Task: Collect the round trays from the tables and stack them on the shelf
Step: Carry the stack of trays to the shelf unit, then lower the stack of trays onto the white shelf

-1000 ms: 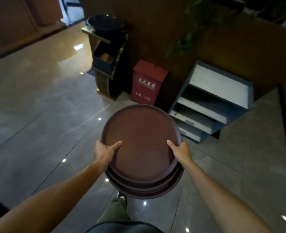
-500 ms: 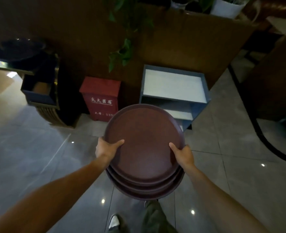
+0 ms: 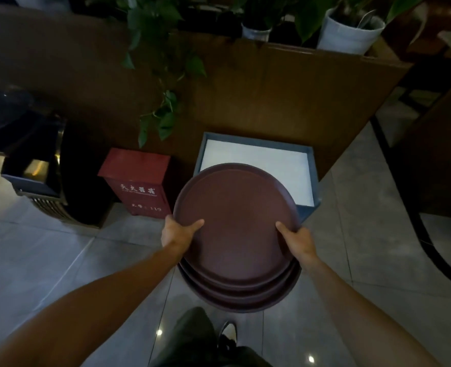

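I carry a stack of three round dark-brown trays (image 3: 236, 223) at waist height. My left hand (image 3: 178, 233) grips the stack's left rim, thumb lying on the top tray. My right hand (image 3: 297, 241) grips the right rim the same way. The far edge of the stack overlaps the blue-grey shelf unit (image 3: 313, 181), whose white top surface shows just beyond the trays. The shelf stands on the floor against a brown wooden partition. Its lower shelves are hidden behind the trays.
A red box with white characters (image 3: 137, 181) stands left of the shelf. Further left is a dark bin stand (image 3: 36, 170). Potted plants (image 3: 348, 30) sit on top of the partition, vines hanging down. A dark table base (image 3: 436, 154) is at the right. Grey tiled floor lies below.
I have walked closer to the shelf and turned toward it; it now sits directly ahead, under the trays' far edge. Both hands keep the same grip.
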